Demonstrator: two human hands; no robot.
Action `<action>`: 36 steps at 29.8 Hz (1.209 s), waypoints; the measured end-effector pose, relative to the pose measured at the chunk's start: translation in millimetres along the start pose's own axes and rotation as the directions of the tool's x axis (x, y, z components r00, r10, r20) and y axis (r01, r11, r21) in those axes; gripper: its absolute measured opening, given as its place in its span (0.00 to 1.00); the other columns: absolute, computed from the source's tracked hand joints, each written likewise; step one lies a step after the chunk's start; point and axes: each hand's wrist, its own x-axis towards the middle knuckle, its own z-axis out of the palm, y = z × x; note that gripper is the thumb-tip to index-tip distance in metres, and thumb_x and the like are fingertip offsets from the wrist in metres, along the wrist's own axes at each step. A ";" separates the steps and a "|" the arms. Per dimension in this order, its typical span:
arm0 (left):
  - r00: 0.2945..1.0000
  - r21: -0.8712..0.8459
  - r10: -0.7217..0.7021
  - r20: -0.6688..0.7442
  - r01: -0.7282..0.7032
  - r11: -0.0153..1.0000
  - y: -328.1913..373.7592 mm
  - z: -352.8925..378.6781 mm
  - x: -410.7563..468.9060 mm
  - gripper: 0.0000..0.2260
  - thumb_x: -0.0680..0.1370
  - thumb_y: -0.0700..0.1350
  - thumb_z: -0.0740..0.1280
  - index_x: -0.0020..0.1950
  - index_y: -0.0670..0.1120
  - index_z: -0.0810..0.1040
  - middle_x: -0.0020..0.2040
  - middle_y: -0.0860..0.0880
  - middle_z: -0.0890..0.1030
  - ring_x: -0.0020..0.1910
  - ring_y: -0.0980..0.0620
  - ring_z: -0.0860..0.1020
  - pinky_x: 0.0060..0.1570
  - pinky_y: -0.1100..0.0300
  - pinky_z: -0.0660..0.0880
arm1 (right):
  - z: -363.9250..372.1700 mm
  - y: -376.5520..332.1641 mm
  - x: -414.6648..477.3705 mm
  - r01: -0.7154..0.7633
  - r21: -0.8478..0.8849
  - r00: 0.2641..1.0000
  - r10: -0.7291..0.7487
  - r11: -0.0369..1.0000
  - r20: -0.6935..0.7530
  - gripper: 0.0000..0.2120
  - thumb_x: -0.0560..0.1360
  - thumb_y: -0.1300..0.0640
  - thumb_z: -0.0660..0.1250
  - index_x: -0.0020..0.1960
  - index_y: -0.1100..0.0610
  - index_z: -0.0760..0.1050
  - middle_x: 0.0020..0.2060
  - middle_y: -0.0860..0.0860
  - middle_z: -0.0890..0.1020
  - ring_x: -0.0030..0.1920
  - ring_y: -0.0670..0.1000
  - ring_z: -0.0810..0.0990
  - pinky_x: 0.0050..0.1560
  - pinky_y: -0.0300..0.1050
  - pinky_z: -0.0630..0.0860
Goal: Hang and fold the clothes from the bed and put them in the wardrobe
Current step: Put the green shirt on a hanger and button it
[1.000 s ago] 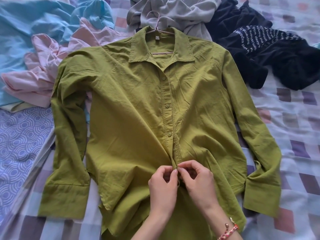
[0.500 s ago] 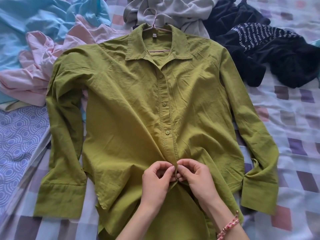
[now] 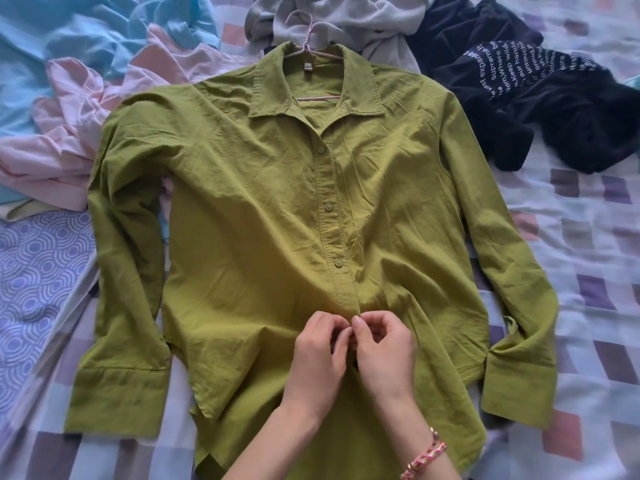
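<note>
Okay, olive-green shirt [image 3: 242, 220] lies flat, wrinkled, front up on the checked bed [image 3: 588, 254], collar [image 3: 266, 88] at 12 o'clock on a pink hanger [image 3: 304, 39], three buttons [image 3: 327, 207] done. My left hand [image 3: 317, 362] and right hand [image 3: 384, 355] both pinch the placket [image 3: 341, 292] at 6 o'clock, curled tight.

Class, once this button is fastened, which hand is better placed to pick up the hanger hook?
Left, narrowly. The left hand and right hand both pinch the shirt side by side, but the hanger hook lies almost straight ahead of the left.
</note>
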 end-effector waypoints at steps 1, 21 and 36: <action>1.000 -0.004 0.007 -0.002 -0.007 1.000 -1.5 -0.6 1.0 0.02 0.73 0.38 0.66 0.40 0.42 0.78 0.38 0.55 0.74 0.39 0.64 0.72 0.40 0.77 0.67 | 1.6 0.1 -0.2 0.002 0.002 1.000 -0.002 1.000 -0.010 0.12 0.73 0.64 0.68 0.36 0.50 0.73 0.32 0.48 0.80 0.36 0.50 0.80 0.44 0.49 0.78; 0.872 0.081 -0.449 0.194 0.442 0.893 -0.5 -19.8 -3.2 0.14 0.70 0.55 0.72 0.43 0.47 0.72 0.42 0.53 0.75 0.40 0.55 0.75 0.41 0.60 0.74 | -40.3 18.0 6.7 0.229 -0.196 0.970 -0.205 0.954 0.134 0.11 0.74 0.67 0.65 0.41 0.51 0.75 0.38 0.44 0.80 0.41 0.44 0.78 0.42 0.23 0.68; 0.981 0.520 -0.138 0.136 0.048 0.853 -10.4 -20.9 -73.1 0.12 0.71 0.54 0.63 0.31 0.51 0.68 0.29 0.56 0.67 0.29 0.52 0.73 0.33 0.60 0.64 | -54.0 64.2 -24.0 0.385 -0.385 0.886 -0.218 0.839 0.410 0.07 0.74 0.59 0.68 0.52 0.56 0.80 0.41 0.44 0.73 0.38 0.37 0.70 0.46 0.33 0.68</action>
